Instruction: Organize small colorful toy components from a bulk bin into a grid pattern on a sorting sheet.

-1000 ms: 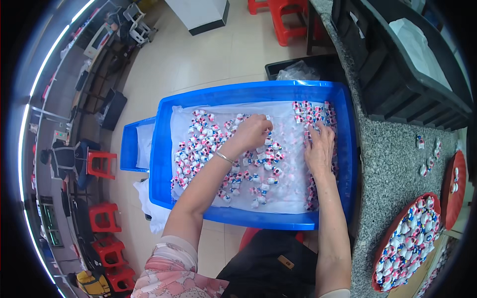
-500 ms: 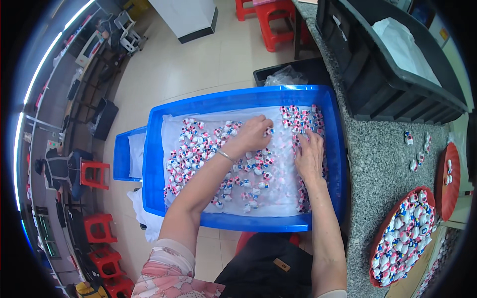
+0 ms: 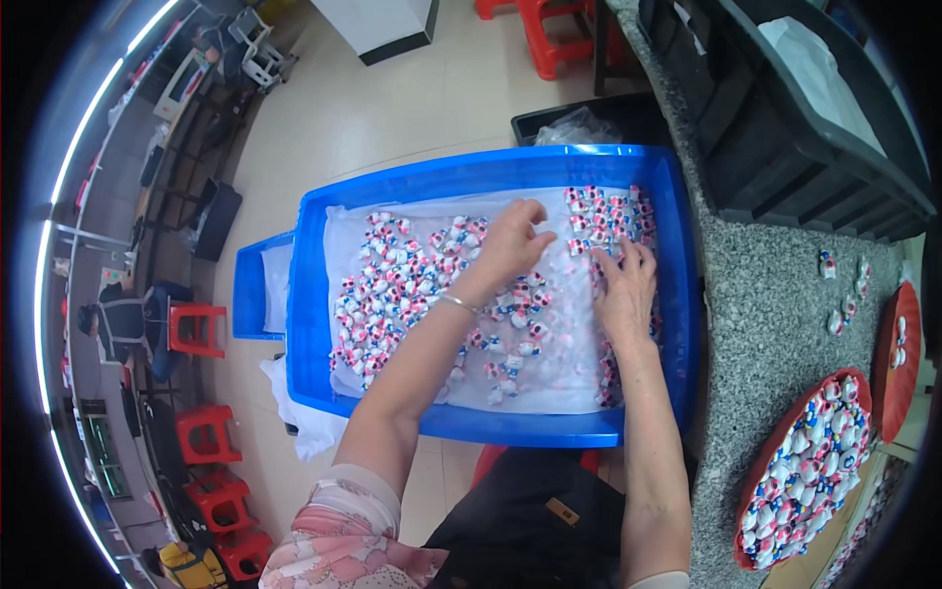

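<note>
Small white, pink and blue figurines (image 3: 392,285) lie in a loose heap on a white sheet (image 3: 461,393) in a blue tub (image 3: 471,424). Toward the tub's right end, more of them stand in close rows (image 3: 603,211). My left hand (image 3: 510,243) hovers between heap and rows, thumb and forefinger apart, with no figurine showing between them. Beside the rows is my right hand (image 3: 626,294), its fingers spread and their tips at the lowest figurines of the block. A single figurine (image 3: 579,246) sits at the block's lower left edge. My right hand and wrist hide part of the right column.
On the speckled counter (image 3: 765,324) at right are a black crate (image 3: 805,157), a few loose figurines (image 3: 836,322), a red dish full of figurines (image 3: 810,471) and another red dish (image 3: 895,378). Red stools (image 3: 208,434) and a seated person (image 3: 128,324) are at left.
A figurine that was in my left fingers has been let go, and one now lies at the block's lower left edge. My left fingers have parted. The whole view has shifted slightly.
</note>
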A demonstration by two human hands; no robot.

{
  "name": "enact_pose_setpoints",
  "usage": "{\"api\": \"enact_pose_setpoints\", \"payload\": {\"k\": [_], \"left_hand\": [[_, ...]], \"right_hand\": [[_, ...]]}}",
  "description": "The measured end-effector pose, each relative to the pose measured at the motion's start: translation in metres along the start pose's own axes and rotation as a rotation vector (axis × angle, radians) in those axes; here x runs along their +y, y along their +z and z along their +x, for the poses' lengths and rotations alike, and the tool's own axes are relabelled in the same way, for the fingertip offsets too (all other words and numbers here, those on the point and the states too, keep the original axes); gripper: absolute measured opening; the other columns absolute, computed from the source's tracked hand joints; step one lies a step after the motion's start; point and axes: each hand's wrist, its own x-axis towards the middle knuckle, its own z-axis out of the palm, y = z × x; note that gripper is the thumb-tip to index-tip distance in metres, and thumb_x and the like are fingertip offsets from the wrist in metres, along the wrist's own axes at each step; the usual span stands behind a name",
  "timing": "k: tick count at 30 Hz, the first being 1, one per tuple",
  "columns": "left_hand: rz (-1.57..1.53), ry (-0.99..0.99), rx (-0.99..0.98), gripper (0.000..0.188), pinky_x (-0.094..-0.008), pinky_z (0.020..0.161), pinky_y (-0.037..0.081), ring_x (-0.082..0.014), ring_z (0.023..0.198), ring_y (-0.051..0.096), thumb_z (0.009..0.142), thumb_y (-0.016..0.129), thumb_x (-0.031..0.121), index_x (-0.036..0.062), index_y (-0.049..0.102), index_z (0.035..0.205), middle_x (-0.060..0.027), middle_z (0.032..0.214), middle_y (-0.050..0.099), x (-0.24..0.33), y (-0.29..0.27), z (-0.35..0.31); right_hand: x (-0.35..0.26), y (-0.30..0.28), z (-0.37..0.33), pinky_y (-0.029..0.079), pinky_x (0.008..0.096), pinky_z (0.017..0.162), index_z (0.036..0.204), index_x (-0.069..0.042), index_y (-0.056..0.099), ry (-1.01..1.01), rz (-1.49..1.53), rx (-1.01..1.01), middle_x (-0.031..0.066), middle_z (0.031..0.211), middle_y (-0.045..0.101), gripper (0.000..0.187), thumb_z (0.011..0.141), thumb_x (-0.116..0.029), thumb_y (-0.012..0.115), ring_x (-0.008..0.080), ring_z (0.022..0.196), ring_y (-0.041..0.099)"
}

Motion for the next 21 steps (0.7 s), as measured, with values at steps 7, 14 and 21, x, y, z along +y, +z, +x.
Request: {"api": "enact_pose_setpoints", "payload": {"k": [7,14,21], "left_hand": [[0.559,0.324,-0.403,0.024,-0.0424,0.084,0.049,-0.0327,0.096,0.059,0.072,0.062,0.001,0.006,0.065,0.095,-0.0134,0.097,0.061,-0.016,-0.022,-0.034],[0.458,0.135,-0.415,0.023,-0.0442,0.081,0.05,-0.0355,0.097,0.06,0.076,0.06,0.001,0.0037,0.062,0.099,-0.0159,0.097,0.059,-0.005,-0.021,-0.035],[-0.022,0.272,-0.176,0.03,-0.0361,0.076,0.051,-0.0254,0.089,0.061,0.076,0.069,0.002,0.0065,0.062,0.104,-0.0108,0.099,0.057,-0.003,0.03,-0.032]], "right_hand": [[-0.009,-0.007,0.0,0.036,0.0488,0.107,0.121,-0.009,0.064,-0.028,0.023,0.03,0.0162,0.139,0.045,0.052,0.071,0.005,0.068,0.0388,0.129,0.037],[-0.002,-0.016,-0.018,0.04,0.0458,0.106,0.12,-0.005,0.063,0.002,0.029,0.033,0.0178,0.136,0.046,0.046,0.075,0.002,0.07,0.0392,0.125,0.041],[0.002,-0.011,-0.025,0.044,0.0473,0.099,0.117,-0.005,0.064,0.012,0.036,0.017,0.0179,0.133,0.047,0.043,0.075,0.001,0.069,0.0389,0.124,0.042]]}}
